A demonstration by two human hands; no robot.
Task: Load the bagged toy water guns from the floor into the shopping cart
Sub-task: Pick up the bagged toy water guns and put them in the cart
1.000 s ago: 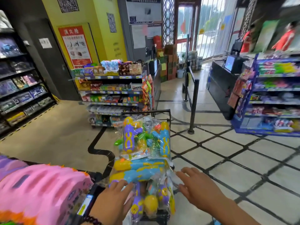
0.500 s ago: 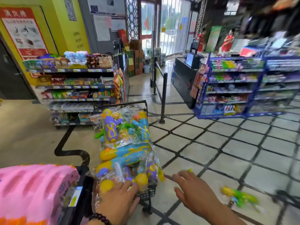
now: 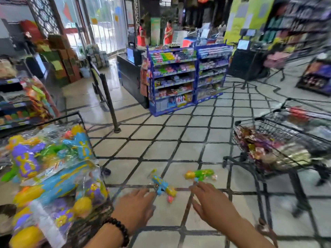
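Neither grip holds anything: your left hand (image 3: 136, 204) and right hand (image 3: 213, 203) reach, fingers loosely spread, toward the blue bagged water gun (image 3: 161, 184) and green one (image 3: 200, 174) on the tiled floor (image 3: 161, 145) just ahead, probably light, crinkly and slippery, so pinch the bag around the stiff plastic body.

Glossy plastic bagged water guns (image 3: 162, 184); black wire cart (image 3: 279, 133).
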